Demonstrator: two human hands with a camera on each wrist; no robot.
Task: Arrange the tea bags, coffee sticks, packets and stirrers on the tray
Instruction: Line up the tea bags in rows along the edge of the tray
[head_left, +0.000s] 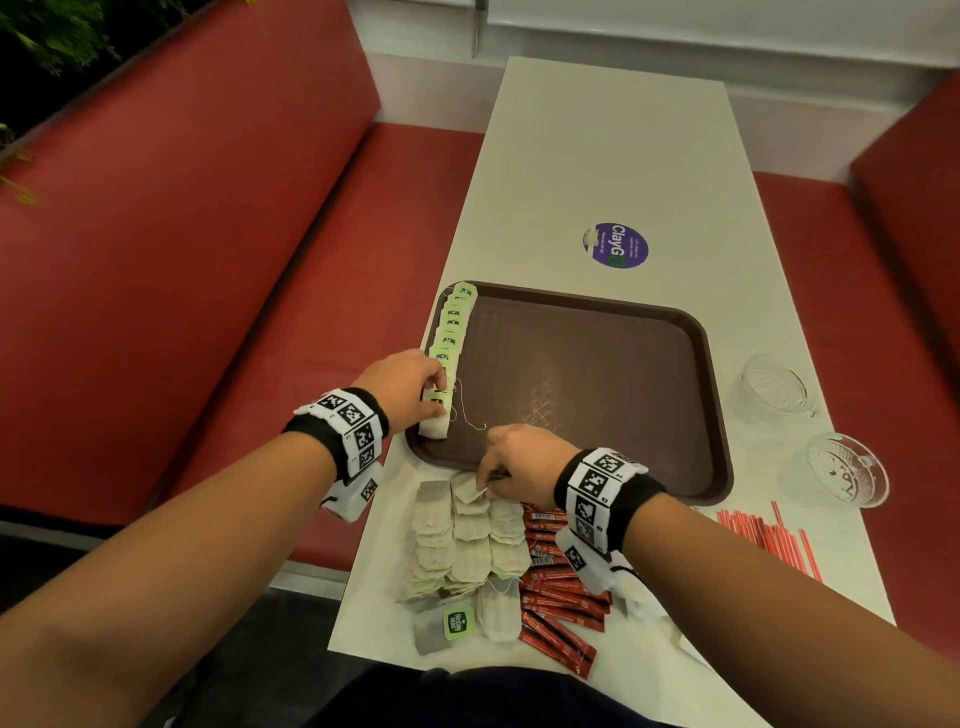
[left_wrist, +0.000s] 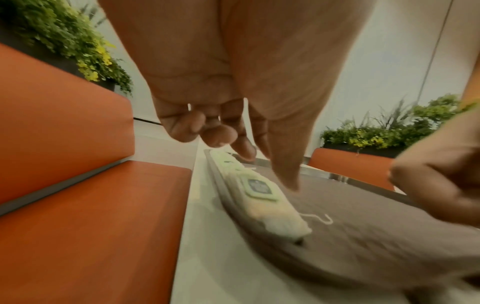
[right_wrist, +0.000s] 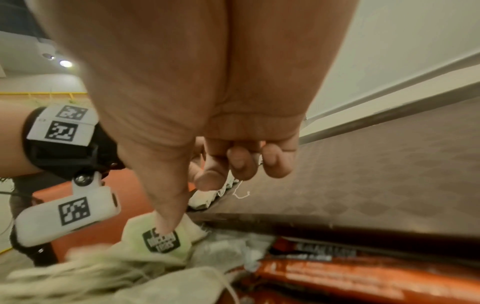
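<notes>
Tea bags: one row (head_left: 451, 332) already laid overlapping along the tray's (head_left: 696, 332) left edge, green tags up. The loose pile (head_left: 467, 540) lies on the counter (head_left: 613, 156) just in front of the tray, beside the red coffee sticks (head_left: 561, 597); red stirrers (head_left: 769, 535) lie to the right, near two glass cups (head_left: 836, 467).

Right hand (head_left: 519, 457): grip narrow, thumb and fingers pinching one bag (right_wrist: 161, 240) at the top of the pile.

Left hand (head_left: 405, 384): fingertips on the nearest bag of the row (head_left: 435, 415); whether it pinches or only presses, I cannot tell.

Handling, as judged: bags light, soft, limp, paper easily torn; strings trail and may snag neighbours. Best taken by the bag's corner or the tag, lifted clear before moving.
</notes>
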